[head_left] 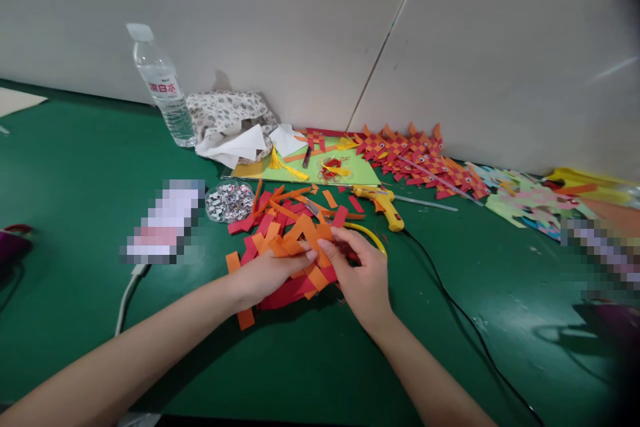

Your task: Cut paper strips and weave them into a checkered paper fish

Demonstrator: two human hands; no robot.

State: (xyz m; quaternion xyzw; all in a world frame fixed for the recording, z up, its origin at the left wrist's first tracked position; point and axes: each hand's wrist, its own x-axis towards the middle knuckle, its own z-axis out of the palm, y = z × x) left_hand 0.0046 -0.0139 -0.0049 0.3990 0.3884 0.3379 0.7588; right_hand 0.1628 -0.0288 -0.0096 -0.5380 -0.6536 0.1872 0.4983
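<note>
Both hands meet over a loose heap of red and orange paper strips point(254, 240) in the middle of the green table. My left hand point(270, 273) reaches in from the left, its fingers closed on folded orange paper strips point(303, 230). From the right, my right hand point(365, 273) pinches the same orange strips between thumb and fingers. A wider red paper piece point(285, 295) lies under the hands. Behind my right hand curves a yellow loop point(374, 237), partly hidden; I cannot tell what it belongs to.
Beyond the heap lie a yellow glue gun point(380, 205) with a black cord, clear glue sticks point(427, 203) and a pack of googly eyes point(230, 201). Woven paper fish point(420, 153) line the wall. A water bottle point(165, 93), cloth pouch point(227, 117) and blurred phone point(165, 223) are leftward.
</note>
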